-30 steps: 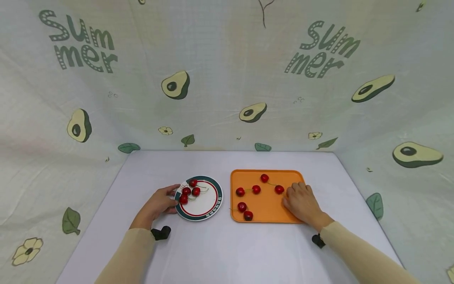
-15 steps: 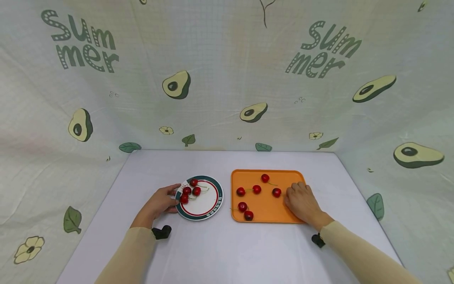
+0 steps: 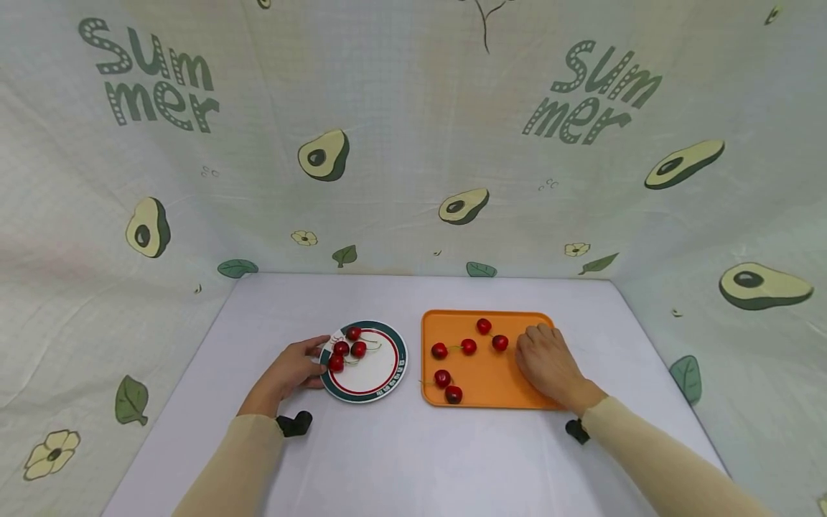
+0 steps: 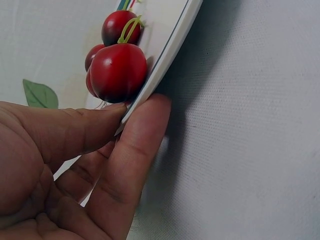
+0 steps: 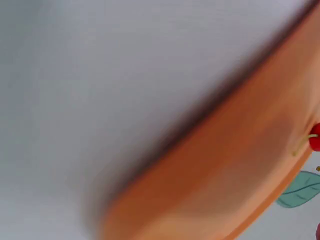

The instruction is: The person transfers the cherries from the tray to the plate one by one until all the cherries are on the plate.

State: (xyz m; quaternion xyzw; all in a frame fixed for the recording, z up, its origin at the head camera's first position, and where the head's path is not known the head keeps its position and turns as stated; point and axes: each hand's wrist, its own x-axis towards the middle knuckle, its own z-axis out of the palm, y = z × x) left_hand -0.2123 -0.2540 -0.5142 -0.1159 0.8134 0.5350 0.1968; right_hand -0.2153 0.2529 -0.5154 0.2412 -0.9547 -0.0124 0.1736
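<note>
Left hand (image 3: 289,373): thumb (image 4: 82,127) on top, finger (image 4: 142,137) beneath, pinched on the left rim of one plate (image 3: 400,357). Thumb tip just beside the nearest cherry on it.

Right hand (image 3: 549,365): over the right end of one orange tray (image 3: 491,373), back of the hand up. Fingertips hidden beneath; cannot tell whether they are together, apart or on anything. Right wrist view blurred, showing part of the tray.

Plate count: 4 red cherries (image 3: 358,349), bunched on the left half, thin green stems. Tray count: 6 loose cherries (image 3: 468,347), as two toward the back, two left of centre, two at front left. Of the back two, the right-hand one lies nearest the right hand. Total 10.

Plate sits left of the tray, a strip of white table (image 3: 407,459) between.

Sleeves: 2, beige (image 3: 229,470). Black wrist pieces: 2, one per wrist (image 3: 293,424).

Writing: plate's green band carries pale characters at lower right, too small to read. Cloth (image 3: 388,86) behind reads "SUMMER" twice, green, SUM above MER. Whole prints on it: avocados 5, flowers 3, leaves 6.
</note>
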